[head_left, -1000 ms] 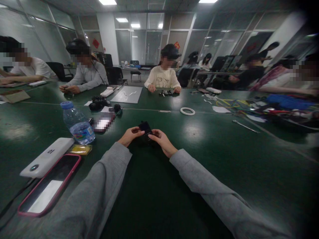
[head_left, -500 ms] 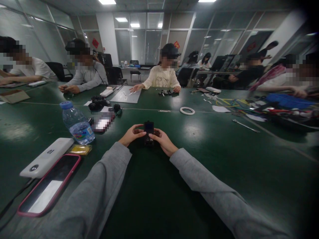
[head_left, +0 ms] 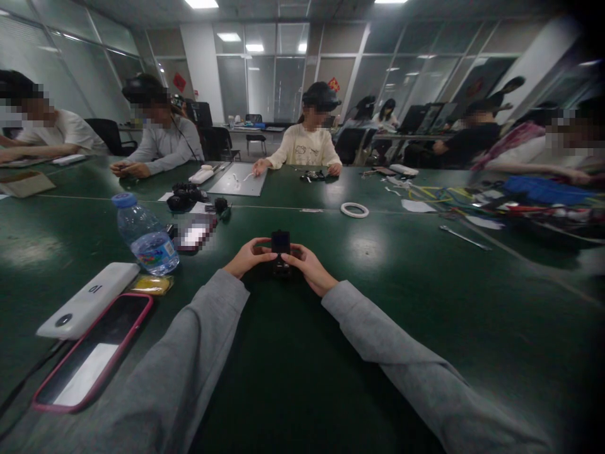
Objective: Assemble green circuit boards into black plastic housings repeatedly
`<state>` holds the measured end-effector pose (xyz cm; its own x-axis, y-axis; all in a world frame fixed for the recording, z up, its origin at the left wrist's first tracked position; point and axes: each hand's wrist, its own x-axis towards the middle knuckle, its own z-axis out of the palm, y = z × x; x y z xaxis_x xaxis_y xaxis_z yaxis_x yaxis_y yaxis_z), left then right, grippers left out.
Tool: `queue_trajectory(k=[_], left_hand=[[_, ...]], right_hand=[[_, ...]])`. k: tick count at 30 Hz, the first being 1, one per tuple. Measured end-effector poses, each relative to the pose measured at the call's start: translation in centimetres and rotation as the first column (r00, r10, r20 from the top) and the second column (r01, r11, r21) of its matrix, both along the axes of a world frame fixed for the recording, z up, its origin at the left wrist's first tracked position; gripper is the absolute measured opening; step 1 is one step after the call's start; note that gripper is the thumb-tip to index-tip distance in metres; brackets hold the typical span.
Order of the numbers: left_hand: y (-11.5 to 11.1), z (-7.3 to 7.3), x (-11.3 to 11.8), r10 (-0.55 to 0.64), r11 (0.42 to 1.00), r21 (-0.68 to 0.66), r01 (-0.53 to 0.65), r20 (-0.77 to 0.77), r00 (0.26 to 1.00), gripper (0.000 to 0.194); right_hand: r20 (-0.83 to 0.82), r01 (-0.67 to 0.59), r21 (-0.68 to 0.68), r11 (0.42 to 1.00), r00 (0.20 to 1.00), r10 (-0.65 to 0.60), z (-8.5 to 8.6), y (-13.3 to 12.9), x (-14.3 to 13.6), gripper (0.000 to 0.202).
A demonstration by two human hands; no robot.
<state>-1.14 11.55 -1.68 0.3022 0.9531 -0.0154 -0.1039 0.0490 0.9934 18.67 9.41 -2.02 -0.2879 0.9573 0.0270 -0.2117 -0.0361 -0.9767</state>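
In the middle of the head view, a small black device with a square, upright screen (head_left: 280, 242) is at the green table (head_left: 392, 296). My left hand (head_left: 246, 257) grips it from the left side, thumb pressed near the screen's lower edge. From the other side my right hand (head_left: 309, 268) is closed on it too, its thumb on the body just below the screen. The fingers behind the device are partly hidden. Dark parts of its lower body show between and below my thumbs; their details are too small to tell.
On the left stand a water bottle (head_left: 146, 236), a white power bank (head_left: 89, 299), a red-cased phone (head_left: 97, 350) and a yellow packet (head_left: 152, 285). Farther off are a white ring (head_left: 354, 205), a metal wrench-like tool (head_left: 466, 238) and tangled cables (head_left: 524, 211). Several people sit around.
My hands hold the device in nearly the same place. Across the table, a person's hand on the grey board has drawn back slightly to the right.
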Motion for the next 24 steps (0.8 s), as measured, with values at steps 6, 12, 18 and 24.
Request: queue_trajectory(k=[6,12,18,24], left_hand=[[0.0,-0.1,0.0,0.009,1.000,0.012,-0.009,-0.016,1.000,0.064],[-0.1,0.0,-0.1,0.017,1.000,0.020,-0.016,-0.027,1.000,0.064],[-0.1,0.0,0.2,0.035,0.999,0.000,-0.035,-0.004,0.999,0.067],[-0.5,0.5,0.4,0.041,0.999,-0.008,-0.041,-0.005,0.999,0.066]], right_hand=[[-0.002,-0.017,0.007,1.000,1.000,0.017,0.5,-0.3,0.0,0.058],[0.017,-0.020,0.013,1.000,1.000,0.020,0.3,-0.2,0.0,0.059],[0.003,-0.011,0.025,1.000,1.000,0.011,-0.4,0.2,0.0,0.058],[0.003,-0.007,0.040,0.999,1.000,0.007,-0.7,0.4,0.0,0.060]])
